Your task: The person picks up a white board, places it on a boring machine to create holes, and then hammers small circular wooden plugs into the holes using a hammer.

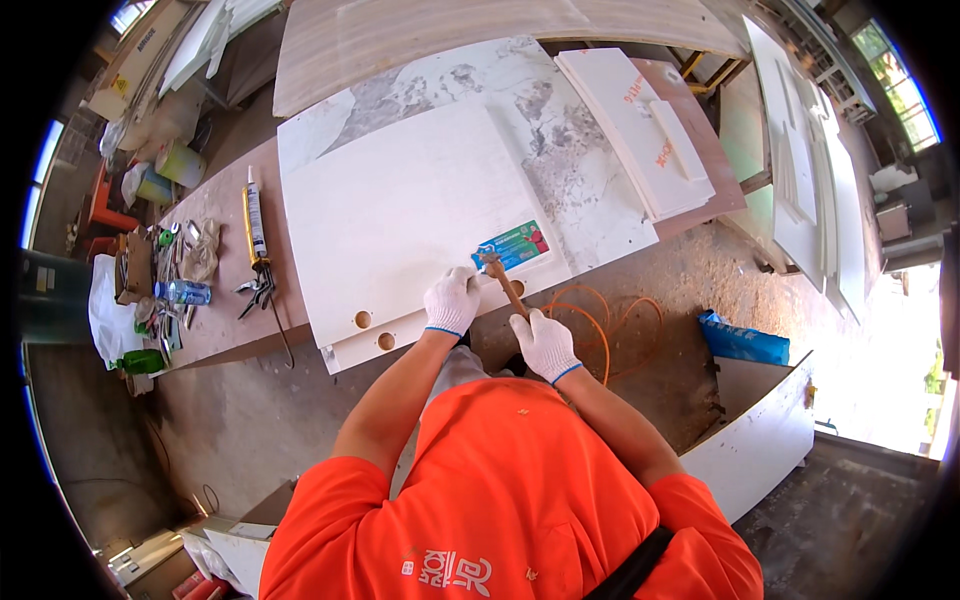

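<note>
The gloved right hand (543, 343) gripped a wooden-handled hammer (500, 276); the left hand (452, 301) pinched something small at the white board (405, 215) edge. Short, square taps would suit.

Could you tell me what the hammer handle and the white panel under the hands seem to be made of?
The hammer handle looks like wood: light brown and matt. The white panel looks like a laminated or painted board: smooth, flat white face with two round bored holes showing a brownish core. Its exact material cannot be told.
</note>
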Demonstrator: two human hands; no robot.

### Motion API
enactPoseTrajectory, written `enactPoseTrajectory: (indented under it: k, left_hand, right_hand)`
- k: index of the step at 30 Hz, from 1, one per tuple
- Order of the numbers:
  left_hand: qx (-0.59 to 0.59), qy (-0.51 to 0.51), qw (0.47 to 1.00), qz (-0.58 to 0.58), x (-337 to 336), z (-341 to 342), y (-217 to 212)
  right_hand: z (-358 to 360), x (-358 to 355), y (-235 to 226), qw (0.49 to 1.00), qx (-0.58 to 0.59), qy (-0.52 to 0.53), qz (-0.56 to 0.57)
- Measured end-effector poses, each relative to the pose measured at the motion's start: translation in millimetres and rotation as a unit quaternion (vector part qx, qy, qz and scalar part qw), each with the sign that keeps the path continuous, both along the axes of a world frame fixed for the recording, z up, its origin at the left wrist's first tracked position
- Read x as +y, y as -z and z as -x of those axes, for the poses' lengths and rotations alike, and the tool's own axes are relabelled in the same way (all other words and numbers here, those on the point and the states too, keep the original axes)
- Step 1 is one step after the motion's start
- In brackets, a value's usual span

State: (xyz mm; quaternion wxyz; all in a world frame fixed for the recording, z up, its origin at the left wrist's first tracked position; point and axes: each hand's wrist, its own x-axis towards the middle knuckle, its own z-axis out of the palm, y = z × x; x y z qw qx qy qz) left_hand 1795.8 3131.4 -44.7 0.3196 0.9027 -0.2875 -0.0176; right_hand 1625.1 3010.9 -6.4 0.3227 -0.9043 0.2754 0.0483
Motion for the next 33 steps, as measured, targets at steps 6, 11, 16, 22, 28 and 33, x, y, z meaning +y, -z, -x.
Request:
enactPoseTrajectory:
  k: [6,11,16,22,28,33]
  left_hand:
    - [0.007,0.007,1.0,0.004,-3.7,-1.0,-1.6]
    - [0.075,-0.057,0.994,0.063,3.0,-4.9,5.2]
    - [0.1,-0.098,0.982,0.128,4.1,-9.0,10.0]
    - [0.081,-0.084,0.986,0.12,1.8,-9.5,11.1]
    - [0.175,-0.108,0.958,0.198,6.0,-6.6,10.8]
    - [0.477,-0.207,0.808,0.279,44.9,4.8,-15.7]
  right_hand:
    - [1.6,1.9,6.4,1.0,-0.013,0.009,0.017]
    - [-4.4,8.4,7.5,0.997,0.045,-0.029,0.051]
    - [-3.4,10.9,1.5,0.999,-0.032,-0.007,0.028]
    - [3.0,4.5,16.5,0.999,-0.002,-0.005,0.047]
    - [0.6,0.7,16.4,0.999,0.041,-0.017,0.031]
    - [-25.5,33.7,6.8,0.996,0.005,-0.027,-0.087]
